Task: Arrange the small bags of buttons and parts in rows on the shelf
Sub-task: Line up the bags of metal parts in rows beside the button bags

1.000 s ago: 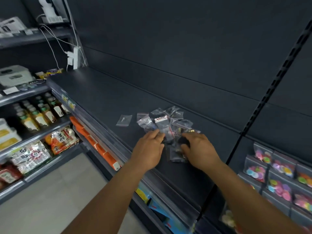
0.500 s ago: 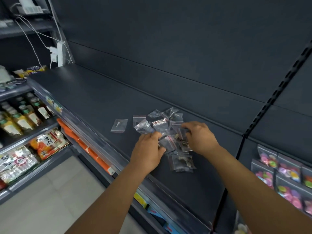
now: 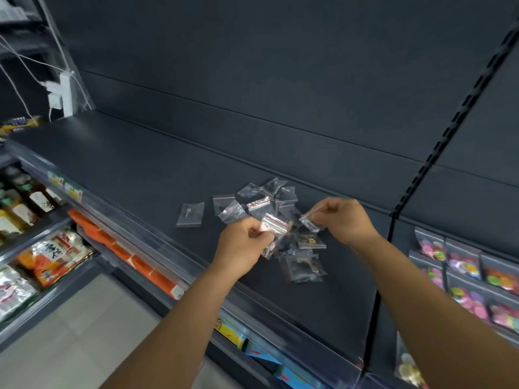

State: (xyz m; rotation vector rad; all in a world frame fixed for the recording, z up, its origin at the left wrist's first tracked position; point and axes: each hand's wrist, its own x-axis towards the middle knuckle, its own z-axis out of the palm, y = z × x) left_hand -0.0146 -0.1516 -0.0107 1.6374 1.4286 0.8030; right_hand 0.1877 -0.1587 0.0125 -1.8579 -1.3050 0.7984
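Both hands have lifted off the heap since a moment ago, each now carrying a bag clear of the dark shelf point(image 3: 134, 164). The left hand point(image 3: 241, 242) pinches a small clear bag with a red zip strip point(image 3: 273, 224) between thumb and curled fingers, holding it just above the near edge of the pile of bags point(image 3: 283, 220). The right hand point(image 3: 341, 219) pinches another clear bag point(image 3: 310, 221) by its corner, fingers curled round it (its contents are too blurred to make out). The remaining bags lie in a loose, overlapping heap on the shelf between and beneath the two hands, some with dark or brassy parts inside. One single bag point(image 3: 191, 214) lies flat by itself to the left of the heap, apart from it. Packets of coloured buttons point(image 3: 463, 265) fill the lower shelf at right.
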